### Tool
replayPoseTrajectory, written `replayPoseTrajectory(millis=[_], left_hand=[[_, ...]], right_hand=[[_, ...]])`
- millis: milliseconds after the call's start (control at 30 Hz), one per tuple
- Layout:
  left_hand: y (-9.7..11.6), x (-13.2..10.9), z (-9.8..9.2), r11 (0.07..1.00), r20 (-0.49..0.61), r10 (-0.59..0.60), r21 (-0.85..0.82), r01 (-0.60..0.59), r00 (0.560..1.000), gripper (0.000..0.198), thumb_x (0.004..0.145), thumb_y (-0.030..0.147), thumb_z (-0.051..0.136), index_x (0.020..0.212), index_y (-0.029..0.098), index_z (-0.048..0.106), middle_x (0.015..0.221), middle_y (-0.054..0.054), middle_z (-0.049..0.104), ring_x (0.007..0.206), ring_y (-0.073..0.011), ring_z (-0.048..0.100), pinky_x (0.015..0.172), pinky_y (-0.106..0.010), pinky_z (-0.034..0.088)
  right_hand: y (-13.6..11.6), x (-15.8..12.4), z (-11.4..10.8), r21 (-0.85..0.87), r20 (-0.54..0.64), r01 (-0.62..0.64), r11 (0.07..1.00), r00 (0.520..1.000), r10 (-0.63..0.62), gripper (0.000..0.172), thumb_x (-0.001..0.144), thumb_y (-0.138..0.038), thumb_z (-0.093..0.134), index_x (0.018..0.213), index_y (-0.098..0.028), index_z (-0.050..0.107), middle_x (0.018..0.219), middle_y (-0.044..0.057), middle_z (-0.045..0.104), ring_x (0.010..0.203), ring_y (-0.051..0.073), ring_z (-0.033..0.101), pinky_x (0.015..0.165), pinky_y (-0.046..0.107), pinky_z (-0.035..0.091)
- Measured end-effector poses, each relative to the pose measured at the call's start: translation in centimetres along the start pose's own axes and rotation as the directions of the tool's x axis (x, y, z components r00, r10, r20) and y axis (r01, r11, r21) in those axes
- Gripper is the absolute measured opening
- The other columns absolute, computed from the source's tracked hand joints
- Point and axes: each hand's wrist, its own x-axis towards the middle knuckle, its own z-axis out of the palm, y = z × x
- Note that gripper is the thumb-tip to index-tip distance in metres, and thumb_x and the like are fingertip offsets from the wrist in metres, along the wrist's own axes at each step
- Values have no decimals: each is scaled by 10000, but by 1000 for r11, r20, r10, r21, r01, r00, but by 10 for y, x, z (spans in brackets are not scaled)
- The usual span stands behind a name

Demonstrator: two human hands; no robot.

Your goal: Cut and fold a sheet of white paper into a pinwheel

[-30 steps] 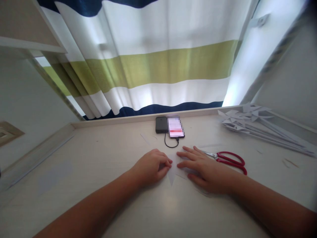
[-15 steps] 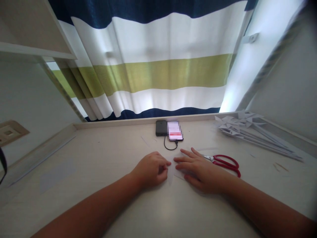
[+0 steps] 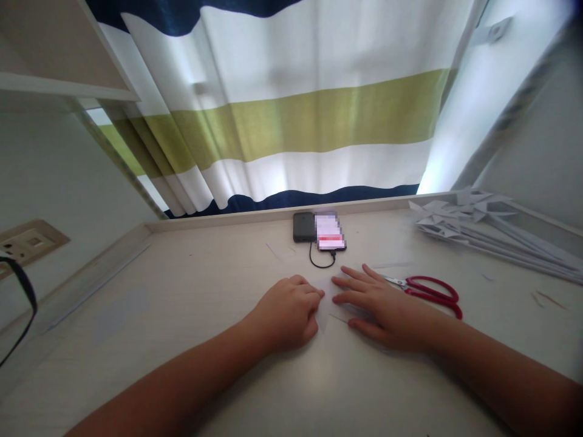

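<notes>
A small sheet of white paper (image 3: 324, 303) lies on the pale desk between my hands, hard to tell from the desktop. My left hand (image 3: 291, 312) is closed at its left edge, with the fingers curled and pressed down on it. To the right, my right hand (image 3: 387, 309) rests flat with fingers spread, its fingertips touching or close to the paper. Under and past my right fingers, a thin line like a paper edge shows near the thumb. Just beyond the right hand lie red-handled scissors (image 3: 428, 296), their blades partly hidden behind the fingers.
A black power bank (image 3: 303, 227) and a cabled phone (image 3: 330, 232) lie near the back edge. Folded white paper shapes on long sticks (image 3: 455, 218) are piled at the back right. Paper scraps (image 3: 550, 298) lie at right, a long thin paper strip (image 3: 98, 288) at left.
The whole view has shifted, so the desk things sit farther right. My left fingers have moved slightly over the paper; the right hand stays spread beside it.
</notes>
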Motion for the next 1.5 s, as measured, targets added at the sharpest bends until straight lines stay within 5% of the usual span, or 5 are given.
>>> replayPoseTrajectory(millis=[200,400,867,1100,1500], left_hand=[[-16,6,9,976,-142,-95,-207,64,985,148,777,130,564,857,199,668,975,-16,719,922,-196,587,884,-348,476],[-23,6,12,973,-192,-100,-224,55,976,122,801,177,609,853,225,709,1031,-38,666,997,-206,559,945,-378,439],[-29,5,7,983,-99,-136,-138,121,986,186,810,298,637,975,297,724,1235,-40,562,1132,-252,490,1012,-458,389],[-23,5,8,982,-158,-102,-173,74,982,257,768,203,624,1022,232,660,1162,-65,564,1111,-236,502,1017,-409,397],[-28,7,16,969,-190,-230,-130,208,954,274,811,297,610,1067,204,637,1156,-78,593,1101,-259,519,999,-438,404]], right_hand=[[0,0,-1,9,-3,7,1000,1000,-7,443,882,-430,513,1301,-291,551,1495,66,398,1421,301,235,1135,598,85],[2,1,0,33,-25,22,999,999,-21,421,881,-427,517,1268,-275,581,1475,78,427,1403,325,271,1118,630,102],[6,1,2,33,-30,30,999,999,-29,444,880,-427,522,1297,-280,560,1479,71,422,1391,340,287,1109,643,108],[7,1,1,64,-36,41,997,999,-39,447,873,-445,535,1287,-279,572,1476,73,426,1381,348,300,1110,646,105],[9,0,3,65,-29,44,997,999,-42,478,871,-451,542,1323,-295,540,1492,62,403,1387,353,287,1113,647,88]])
